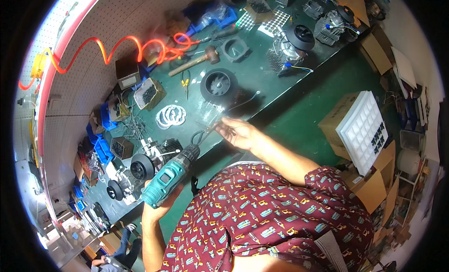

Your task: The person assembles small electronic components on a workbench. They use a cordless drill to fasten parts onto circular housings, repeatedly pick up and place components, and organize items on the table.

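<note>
My left hand (pixel 167 199) is closed around the grip of a teal cordless drill (pixel 163 181), whose black chuck and long thin bit point up and to the right. Near the bit's tip, the fingers of my right hand (pixel 237 133) are pinched together; what is in them is too small to make out. Just beyond those fingers, a black round fan wheel (pixel 218 86) sits on a motor part on the green bench (pixel 187 96). A thin wire with a small connector (pixel 257 93) runs off to its right.
A hammer (pixel 196 60), yellow-handled pliers (pixel 185 85) and white ring gaskets (pixel 170 116) lie on the bench. Motor assemblies stand at left (pixel 142 166) and far right (pixel 287 47). A coiled orange hose (pixel 126 42) hangs behind. A white tray (pixel 362 131) rests beside cartons at right.
</note>
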Demonstrator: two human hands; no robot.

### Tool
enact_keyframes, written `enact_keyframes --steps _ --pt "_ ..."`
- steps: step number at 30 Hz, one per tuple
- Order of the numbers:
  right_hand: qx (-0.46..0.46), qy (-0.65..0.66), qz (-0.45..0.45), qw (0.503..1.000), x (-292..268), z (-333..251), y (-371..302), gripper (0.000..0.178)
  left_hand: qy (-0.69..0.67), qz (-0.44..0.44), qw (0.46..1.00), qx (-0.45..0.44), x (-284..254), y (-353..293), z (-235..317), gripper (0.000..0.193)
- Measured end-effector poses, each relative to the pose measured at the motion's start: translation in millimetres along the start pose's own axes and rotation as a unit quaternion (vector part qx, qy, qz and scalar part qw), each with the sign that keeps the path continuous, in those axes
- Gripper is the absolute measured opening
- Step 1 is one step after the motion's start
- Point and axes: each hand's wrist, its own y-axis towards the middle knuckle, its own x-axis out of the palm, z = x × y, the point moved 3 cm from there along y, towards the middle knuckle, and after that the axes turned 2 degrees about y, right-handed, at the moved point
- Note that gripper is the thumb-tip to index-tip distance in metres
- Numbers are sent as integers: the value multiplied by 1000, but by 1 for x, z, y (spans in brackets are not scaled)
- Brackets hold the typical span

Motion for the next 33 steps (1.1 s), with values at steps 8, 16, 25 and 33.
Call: enact_keyframes --steps 8,16,25,33 --pt "-3 60 -23 998 10 8 13 18 -8 -60 993 -102 0 -5 -17 37" --pt "-8 72 6 997 5 5 17 15 -26 -23 998 -54 -1 24 14 17" --pt "-442 -477 193 735 -17 -82 -2 20 124 -121 985 -6 -36 82 54 21" --pt "-437 -716 27 544 -10 -124 7 26 213 -211 951 73 -42 141 95 23"
